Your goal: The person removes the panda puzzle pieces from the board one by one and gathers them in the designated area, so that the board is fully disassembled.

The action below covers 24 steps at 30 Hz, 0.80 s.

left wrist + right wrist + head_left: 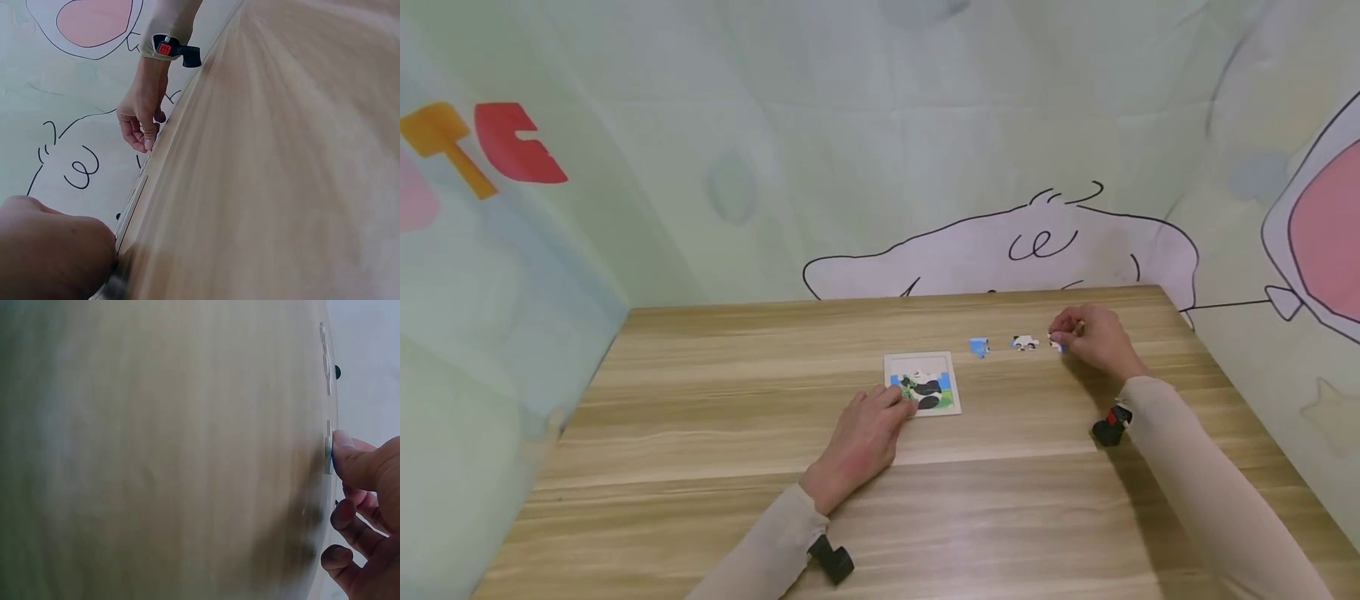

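A square panda jigsaw puzzle in a white frame [955, 383] lies on the table. Panda body and green parts fill its lower area, while the upper part shows a pale bare base. My left hand [867, 433] rests at the frame's lower left corner, its fingertips touching there. To the right of the frame, a blue puzzle piece [978, 345] and a panda-face puzzle piece [1023, 342] lie in a row. At the row's right end my right hand [1093, 340] pinches a blue-and-white puzzle piece [1057, 342]; in the right wrist view the thumb touches this piece [329, 456].
The wooden table [700, 400] reaches back to a printed cloth wall [760, 167]. Black wrist mounts [832, 560] stick out from both sleeves, close to the tabletop.
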Available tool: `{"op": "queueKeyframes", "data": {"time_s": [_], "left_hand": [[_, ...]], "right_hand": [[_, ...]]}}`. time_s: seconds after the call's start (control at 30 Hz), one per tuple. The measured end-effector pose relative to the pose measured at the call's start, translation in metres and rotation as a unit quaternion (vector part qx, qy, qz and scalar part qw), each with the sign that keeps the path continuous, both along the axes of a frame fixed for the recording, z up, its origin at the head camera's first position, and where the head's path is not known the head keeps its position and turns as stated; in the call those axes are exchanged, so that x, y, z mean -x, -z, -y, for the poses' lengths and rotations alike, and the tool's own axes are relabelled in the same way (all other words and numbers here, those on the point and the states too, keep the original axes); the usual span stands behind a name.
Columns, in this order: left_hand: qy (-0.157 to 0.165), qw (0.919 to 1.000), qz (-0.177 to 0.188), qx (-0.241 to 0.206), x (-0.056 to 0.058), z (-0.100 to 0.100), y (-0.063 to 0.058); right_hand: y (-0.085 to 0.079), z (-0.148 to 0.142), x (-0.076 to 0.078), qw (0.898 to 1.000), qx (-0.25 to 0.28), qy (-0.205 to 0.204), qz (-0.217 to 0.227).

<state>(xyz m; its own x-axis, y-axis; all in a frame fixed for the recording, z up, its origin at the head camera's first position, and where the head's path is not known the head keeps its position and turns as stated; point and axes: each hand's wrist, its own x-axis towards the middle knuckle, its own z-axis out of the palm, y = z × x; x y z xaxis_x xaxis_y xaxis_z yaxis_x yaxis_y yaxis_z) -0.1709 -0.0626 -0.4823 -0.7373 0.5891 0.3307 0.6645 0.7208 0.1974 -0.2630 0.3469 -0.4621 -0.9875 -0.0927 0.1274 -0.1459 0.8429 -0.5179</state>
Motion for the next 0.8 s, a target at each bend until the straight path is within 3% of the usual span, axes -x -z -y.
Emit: {"op": "queueKeyframes", "data": {"time_s": [0.4,0.63,0.8], "left_hand": [[-0.002,1.0000,0.002,-0.002,-0.001,0.002,0.001],[-0.002,0.9999,0.013,-0.007,-0.001,0.003,0.000],[-0.002,0.9997,0.022,-0.013,-0.001,0.002,-0.002]], "right_hand": [[0.001,0.017,-0.006,0.998,0.039,0.003,-0.041],[-0.012,0.070,-0.008,0.996,0.081,-0.014,0.026],[-0.019,0.117,-0.015,0.990,0.103,-0.049,0.078]]}}
